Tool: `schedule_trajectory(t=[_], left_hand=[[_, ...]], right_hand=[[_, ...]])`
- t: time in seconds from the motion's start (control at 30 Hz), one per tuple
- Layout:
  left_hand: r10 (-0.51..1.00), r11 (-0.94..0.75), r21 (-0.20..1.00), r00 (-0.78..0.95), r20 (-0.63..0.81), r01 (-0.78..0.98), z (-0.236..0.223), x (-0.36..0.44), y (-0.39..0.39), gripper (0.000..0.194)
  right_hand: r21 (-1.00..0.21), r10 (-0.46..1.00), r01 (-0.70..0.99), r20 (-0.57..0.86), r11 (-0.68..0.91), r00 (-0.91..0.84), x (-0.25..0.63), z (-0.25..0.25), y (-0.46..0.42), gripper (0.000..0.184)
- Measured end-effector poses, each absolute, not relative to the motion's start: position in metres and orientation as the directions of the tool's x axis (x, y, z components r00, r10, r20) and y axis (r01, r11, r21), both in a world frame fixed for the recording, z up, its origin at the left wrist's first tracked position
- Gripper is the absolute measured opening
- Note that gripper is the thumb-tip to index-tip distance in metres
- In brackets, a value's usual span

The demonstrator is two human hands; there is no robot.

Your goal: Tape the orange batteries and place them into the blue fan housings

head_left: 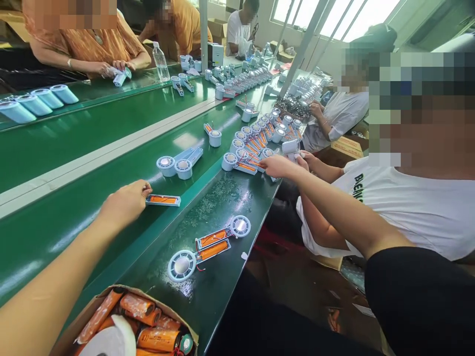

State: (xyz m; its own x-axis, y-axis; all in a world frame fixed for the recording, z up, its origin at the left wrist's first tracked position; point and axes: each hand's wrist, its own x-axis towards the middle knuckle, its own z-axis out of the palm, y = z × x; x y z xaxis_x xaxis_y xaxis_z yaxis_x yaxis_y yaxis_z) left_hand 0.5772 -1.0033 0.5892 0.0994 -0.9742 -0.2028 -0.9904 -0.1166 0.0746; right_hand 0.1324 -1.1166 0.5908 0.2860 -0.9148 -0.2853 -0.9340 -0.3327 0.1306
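My left hand (126,202) reaches out over the green belt (74,148). Its fingers are pinched on the near end of a light-blue handle shell (163,200) with an orange battery in it, which lies flat on the belt. My right hand (282,166) stretches to the near end of a row of small fan parts (256,143). Its fingers are closed at a part on the table edge, but I cannot make out what they hold. Close in front of me lie two fan halves with orange batteries (208,247) on the dark green side table.
A cardboard box of orange batteries (144,321) sits at the bottom left. Two fan heads (178,165) lie on the belt. A co-worker in a white shirt (408,207) sits close on my right, their hand (308,159) beside mine. More people work across the belt.
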Motion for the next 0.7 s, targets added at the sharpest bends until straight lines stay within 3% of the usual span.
schedule_trajectory(t=[0.2, 0.37, 0.53, 0.63, 0.7], left_hand=[[-0.986, 0.03, 0.083, -0.043, -0.161, -0.996, 0.585, 0.566, -1.009, 0.036], [-0.978, 0.131, 0.074, -0.141, -0.151, -0.989, 0.573, 0.579, -1.007, 0.045], [-0.986, -0.075, 0.004, 0.073, -0.149, -0.997, 0.581, 0.606, -1.008, 0.057], [-0.972, -0.209, 0.002, 0.208, -0.107, -0.978, 0.587, 0.615, -1.006, 0.065], [-0.967, -0.242, 0.022, 0.239, -0.091, -0.97, 0.59, 0.618, -0.991, 0.072]], right_hand=[[0.09, -0.906, -0.928, -0.268, -0.363, 0.328, 0.141, 0.609, -1.121, 0.036], [-0.014, -0.869, -0.87, -0.046, -0.493, 0.493, 0.188, 0.608, -1.115, 0.056], [-0.09, -0.677, -0.672, 0.042, -0.735, 0.735, 0.288, 0.591, -1.136, 0.08], [-0.093, -0.618, -0.615, 0.014, -0.783, 0.786, 0.341, 0.583, -1.159, 0.103], [-0.089, -0.604, -0.602, -0.004, -0.794, 0.797, 0.364, 0.575, -1.165, 0.109]])
